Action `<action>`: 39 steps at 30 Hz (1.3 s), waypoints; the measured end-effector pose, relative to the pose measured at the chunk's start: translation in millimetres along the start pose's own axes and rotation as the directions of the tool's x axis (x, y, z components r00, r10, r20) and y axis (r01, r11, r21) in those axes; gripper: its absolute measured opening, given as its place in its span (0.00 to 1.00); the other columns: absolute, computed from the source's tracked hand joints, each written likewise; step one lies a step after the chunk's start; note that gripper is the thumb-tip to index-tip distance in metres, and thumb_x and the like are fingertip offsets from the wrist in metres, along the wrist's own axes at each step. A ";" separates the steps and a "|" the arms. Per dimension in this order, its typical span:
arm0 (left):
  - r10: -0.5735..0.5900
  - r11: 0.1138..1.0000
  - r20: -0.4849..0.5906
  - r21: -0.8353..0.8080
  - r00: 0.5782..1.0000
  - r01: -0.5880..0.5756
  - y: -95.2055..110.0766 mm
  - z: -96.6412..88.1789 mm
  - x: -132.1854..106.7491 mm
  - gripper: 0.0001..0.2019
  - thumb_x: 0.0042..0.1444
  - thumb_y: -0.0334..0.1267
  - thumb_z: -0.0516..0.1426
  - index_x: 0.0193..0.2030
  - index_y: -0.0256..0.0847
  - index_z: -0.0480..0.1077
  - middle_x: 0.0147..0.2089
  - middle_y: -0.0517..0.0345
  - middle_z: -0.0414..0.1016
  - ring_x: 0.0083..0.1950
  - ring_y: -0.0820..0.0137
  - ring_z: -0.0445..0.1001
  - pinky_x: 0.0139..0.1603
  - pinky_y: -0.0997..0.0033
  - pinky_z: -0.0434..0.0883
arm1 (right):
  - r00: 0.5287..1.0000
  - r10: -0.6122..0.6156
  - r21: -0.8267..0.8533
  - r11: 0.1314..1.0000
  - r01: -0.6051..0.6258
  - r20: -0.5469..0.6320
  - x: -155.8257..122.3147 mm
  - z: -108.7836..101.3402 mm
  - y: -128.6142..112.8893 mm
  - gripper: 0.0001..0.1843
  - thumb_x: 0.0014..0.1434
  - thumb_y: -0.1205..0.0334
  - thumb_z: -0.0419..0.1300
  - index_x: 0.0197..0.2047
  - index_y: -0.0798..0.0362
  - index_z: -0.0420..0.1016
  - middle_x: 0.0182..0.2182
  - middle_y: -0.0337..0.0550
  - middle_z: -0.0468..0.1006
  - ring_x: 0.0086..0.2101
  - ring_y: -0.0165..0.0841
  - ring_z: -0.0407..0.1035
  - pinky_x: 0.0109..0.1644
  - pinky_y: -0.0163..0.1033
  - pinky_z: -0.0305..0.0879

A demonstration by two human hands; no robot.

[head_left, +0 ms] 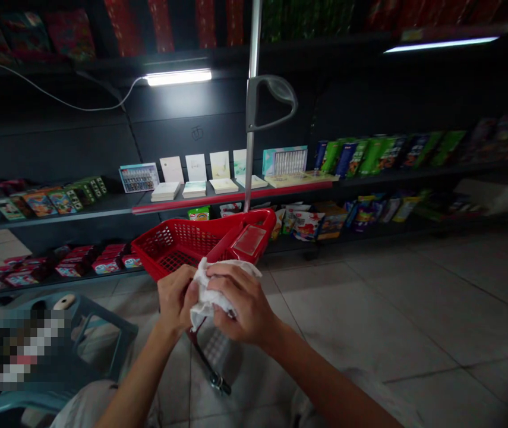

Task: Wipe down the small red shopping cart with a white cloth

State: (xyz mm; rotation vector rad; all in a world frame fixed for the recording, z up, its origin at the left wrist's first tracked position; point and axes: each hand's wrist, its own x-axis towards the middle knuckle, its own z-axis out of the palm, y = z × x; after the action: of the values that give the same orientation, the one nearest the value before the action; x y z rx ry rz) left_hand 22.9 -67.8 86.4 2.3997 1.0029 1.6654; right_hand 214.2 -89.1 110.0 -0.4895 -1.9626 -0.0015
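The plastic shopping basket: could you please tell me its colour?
The basket is red, clearest in the head view.

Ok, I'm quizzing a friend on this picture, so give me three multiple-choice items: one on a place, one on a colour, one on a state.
1. Where is the white cloth?
A) on a shelf
B) between the left hand and right hand
C) on the floor

2. What colour is the shopping basket?
A) blue
B) green
C) red

3. What state is the fluorescent tube in?
A) lit
B) dark
C) broken

1: B, the cloth is bunched between both hands.
2: C, its mesh walls are red.
3: A, it glows white.
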 end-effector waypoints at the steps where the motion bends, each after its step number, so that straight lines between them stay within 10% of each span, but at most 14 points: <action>1: -0.049 0.999 0.031 -0.005 0.998 0.050 5.4 1.9 1.3 0.15 0.70 0.40 0.48 0.33 0.41 0.68 0.27 0.60 0.68 0.26 0.73 0.67 0.29 0.71 0.61 | 1.000 0.009 -0.011 1.000 -0.009 0.008 1.0 -0.8 2.4 0.14 0.59 0.63 0.57 0.49 0.51 0.71 0.49 0.50 0.78 0.50 0.42 0.73 0.55 0.48 0.69; 14: 0.092 0.993 -0.009 -0.076 0.996 -0.093 -18.0 -1.9 -3.5 0.18 0.68 0.38 0.49 0.24 0.42 0.57 0.22 0.63 0.57 0.24 0.73 0.59 0.29 0.67 0.54 | 0.995 0.094 -0.089 0.991 -0.096 -0.019 -3.2 -31.9 84.4 0.13 0.62 0.67 0.56 0.50 0.49 0.72 0.50 0.48 0.77 0.52 0.39 0.72 0.57 0.45 0.69; 26: -0.166 0.975 0.085 -0.132 0.982 0.176 -44.5 -50.4 -6.5 0.19 0.64 0.45 0.50 0.22 0.43 0.61 0.21 0.60 0.62 0.24 0.70 0.63 0.29 0.66 0.58 | 0.903 0.357 -0.314 0.852 -0.420 -0.240 -7.2 -59.4 163.5 0.14 0.65 0.61 0.53 0.50 0.52 0.74 0.47 0.52 0.79 0.48 0.43 0.73 0.54 0.46 0.67; 35: -0.190 0.980 0.396 0.016 0.898 0.200 -15.5 -87.7 19.3 0.19 0.68 0.44 0.50 0.26 0.41 0.68 0.32 0.55 0.75 0.34 0.67 0.72 0.37 0.68 0.67 | 0.868 0.423 -0.360 0.792 -0.493 -0.259 0.1 -45.9 138.0 0.11 0.64 0.60 0.53 0.45 0.52 0.75 0.43 0.49 0.80 0.45 0.43 0.73 0.48 0.43 0.64; 39: -0.252 0.940 0.262 0.296 0.932 0.171 24.8 -98.2 29.5 0.14 0.68 0.47 0.52 0.42 0.45 0.76 0.42 0.54 0.81 0.40 0.63 0.78 0.40 0.67 0.72 | 0.901 0.397 -0.436 0.789 -0.433 -0.177 4.4 -39.8 111.4 0.08 0.64 0.60 0.54 0.41 0.51 0.74 0.38 0.47 0.80 0.40 0.42 0.72 0.44 0.43 0.61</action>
State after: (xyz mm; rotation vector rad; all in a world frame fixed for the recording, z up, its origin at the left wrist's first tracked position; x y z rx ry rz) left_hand -43.0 -102.0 161.3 2.4852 1.4490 1.1160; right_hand 284.9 5.8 107.1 -1.2217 -1.7341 -0.2158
